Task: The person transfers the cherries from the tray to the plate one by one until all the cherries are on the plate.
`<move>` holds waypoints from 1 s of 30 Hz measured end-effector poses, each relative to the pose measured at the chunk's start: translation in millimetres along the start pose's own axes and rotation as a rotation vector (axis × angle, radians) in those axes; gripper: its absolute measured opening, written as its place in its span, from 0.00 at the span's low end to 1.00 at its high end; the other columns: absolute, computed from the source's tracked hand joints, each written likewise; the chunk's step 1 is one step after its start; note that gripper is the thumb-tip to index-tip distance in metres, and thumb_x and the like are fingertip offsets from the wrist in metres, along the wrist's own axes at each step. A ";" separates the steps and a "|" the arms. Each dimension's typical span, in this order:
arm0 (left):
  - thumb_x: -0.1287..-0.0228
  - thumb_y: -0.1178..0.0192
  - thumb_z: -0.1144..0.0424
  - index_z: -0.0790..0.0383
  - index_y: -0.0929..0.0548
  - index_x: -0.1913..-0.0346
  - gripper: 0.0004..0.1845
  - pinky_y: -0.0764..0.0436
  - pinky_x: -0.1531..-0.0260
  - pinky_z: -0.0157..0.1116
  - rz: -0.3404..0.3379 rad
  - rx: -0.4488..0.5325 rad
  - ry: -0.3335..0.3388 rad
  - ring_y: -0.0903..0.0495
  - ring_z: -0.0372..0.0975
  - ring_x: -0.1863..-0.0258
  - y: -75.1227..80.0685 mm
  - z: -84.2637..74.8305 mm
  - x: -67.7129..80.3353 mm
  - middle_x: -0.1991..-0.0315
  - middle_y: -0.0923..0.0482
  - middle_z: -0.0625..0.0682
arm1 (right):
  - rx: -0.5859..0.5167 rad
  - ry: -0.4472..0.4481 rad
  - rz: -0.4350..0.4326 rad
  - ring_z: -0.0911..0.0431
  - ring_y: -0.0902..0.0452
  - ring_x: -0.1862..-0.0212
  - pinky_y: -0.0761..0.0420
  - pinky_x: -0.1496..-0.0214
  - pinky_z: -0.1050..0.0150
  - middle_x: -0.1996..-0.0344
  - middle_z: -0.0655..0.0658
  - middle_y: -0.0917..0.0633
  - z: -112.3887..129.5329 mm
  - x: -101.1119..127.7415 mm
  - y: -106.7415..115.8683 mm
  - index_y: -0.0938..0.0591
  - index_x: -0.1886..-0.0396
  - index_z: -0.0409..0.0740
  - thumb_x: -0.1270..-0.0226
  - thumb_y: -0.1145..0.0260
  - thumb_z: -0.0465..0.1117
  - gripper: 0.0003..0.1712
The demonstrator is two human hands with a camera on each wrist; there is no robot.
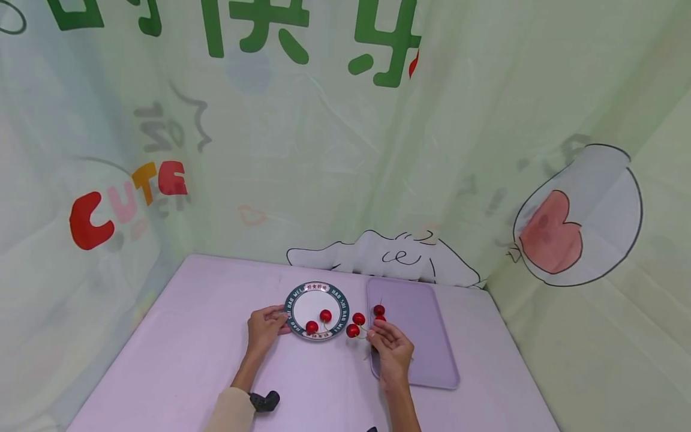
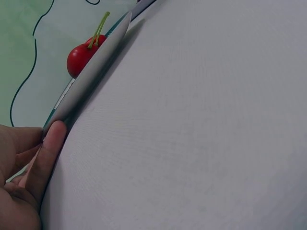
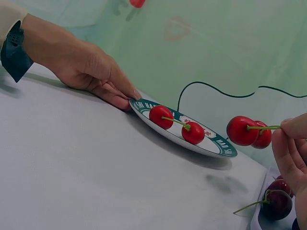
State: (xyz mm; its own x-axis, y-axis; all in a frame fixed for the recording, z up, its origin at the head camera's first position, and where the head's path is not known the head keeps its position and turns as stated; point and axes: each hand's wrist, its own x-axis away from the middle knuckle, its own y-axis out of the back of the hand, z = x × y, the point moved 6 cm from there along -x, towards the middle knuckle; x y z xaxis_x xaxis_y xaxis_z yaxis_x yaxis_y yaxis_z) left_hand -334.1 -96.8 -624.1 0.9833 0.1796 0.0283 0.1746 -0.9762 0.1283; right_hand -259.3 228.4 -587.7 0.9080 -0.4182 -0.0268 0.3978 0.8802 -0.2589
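Observation:
A white plate with a dark green rim [image 1: 294,305] [image 3: 220,142] sits on the lilac table and holds two red cherries [image 1: 326,315] [image 3: 160,117] joined by their stems. My left hand [image 1: 266,327] [image 3: 91,67] lies at the plate's left edge, its straight fingertips [image 2: 50,143] against the rim [image 2: 96,62]. Just right of the plate, my right hand [image 1: 376,337] [image 3: 284,128] pinches the stem of a cherry pair [image 1: 353,324] [image 3: 242,130] and keeps it above the table. More cherries [image 1: 379,310] [image 3: 278,201] lie on the tray.
A lilac tray [image 1: 421,342] lies right of the plate, under my right hand. Green printed curtains close in the back and both sides of the table. A dark strap [image 1: 264,401] sits on my left wrist.

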 end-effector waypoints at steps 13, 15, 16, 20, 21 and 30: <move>0.24 0.34 0.72 0.75 0.14 0.38 0.16 0.06 0.69 0.33 -0.007 0.002 -0.002 0.08 0.43 0.72 -1.3 3.8 -1.1 0.64 0.09 0.63 | 0.029 -0.017 0.026 0.58 0.08 0.60 0.05 0.51 0.66 0.53 0.31 0.08 -11.1 -5.4 -2.3 0.17 0.39 0.22 0.33 0.24 0.24 0.23; 0.24 0.34 0.72 0.75 0.14 0.38 0.16 0.06 0.69 0.33 -0.006 0.003 -0.005 0.08 0.43 0.72 -1.0 3.7 -1.6 0.63 0.09 0.63 | 0.030 -0.016 0.033 0.58 0.08 0.60 0.05 0.51 0.66 0.53 0.31 0.08 -13.2 -7.2 -3.1 0.17 0.39 0.22 0.33 0.24 0.25 0.24; 0.24 0.34 0.72 0.75 0.14 0.38 0.16 0.06 0.69 0.33 -0.004 0.003 -0.004 0.08 0.43 0.72 -1.2 3.9 -1.5 0.63 0.09 0.63 | 0.033 -0.017 0.035 0.58 0.07 0.59 0.05 0.51 0.66 0.52 0.30 0.08 -14.6 -7.4 -3.1 0.17 0.39 0.22 0.33 0.24 0.25 0.23; 0.24 0.34 0.71 0.74 0.13 0.38 0.16 0.06 0.68 0.33 -0.003 0.003 -0.004 0.08 0.42 0.72 -1.2 3.1 -1.3 0.63 0.09 0.63 | 0.043 -0.012 0.046 0.57 0.07 0.59 0.05 0.50 0.65 0.52 0.30 0.08 -18.5 -7.8 -4.5 0.15 0.40 0.24 0.32 0.22 0.28 0.23; 0.24 0.33 0.71 0.74 0.13 0.38 0.16 0.06 0.68 0.33 -0.002 0.003 -0.004 0.08 0.43 0.71 -1.3 2.6 -1.2 0.63 0.09 0.64 | 0.040 -0.012 0.048 0.56 0.07 0.59 0.05 0.50 0.65 0.52 0.29 0.08 -19.3 -7.9 -5.0 0.15 0.41 0.25 0.32 0.22 0.28 0.22; 0.25 0.33 0.72 0.74 0.14 0.38 0.17 0.06 0.67 0.35 -0.005 -0.005 0.006 0.07 0.45 0.70 -2.1 0.0 -0.2 0.63 0.10 0.64 | 0.042 -0.018 0.055 0.57 0.07 0.60 0.05 0.52 0.65 0.55 0.36 0.07 -16.8 -5.5 -15.8 0.14 0.42 0.25 0.33 0.23 0.26 0.20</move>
State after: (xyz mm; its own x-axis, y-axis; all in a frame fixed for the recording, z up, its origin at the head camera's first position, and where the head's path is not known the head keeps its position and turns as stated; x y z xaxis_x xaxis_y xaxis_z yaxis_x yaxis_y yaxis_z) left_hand -334.7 -94.8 -624.4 0.9821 0.1856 0.0334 0.1797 -0.9746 0.1333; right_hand -272.8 213.0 -599.6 0.9305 -0.3655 -0.0221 0.3524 0.9103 -0.2171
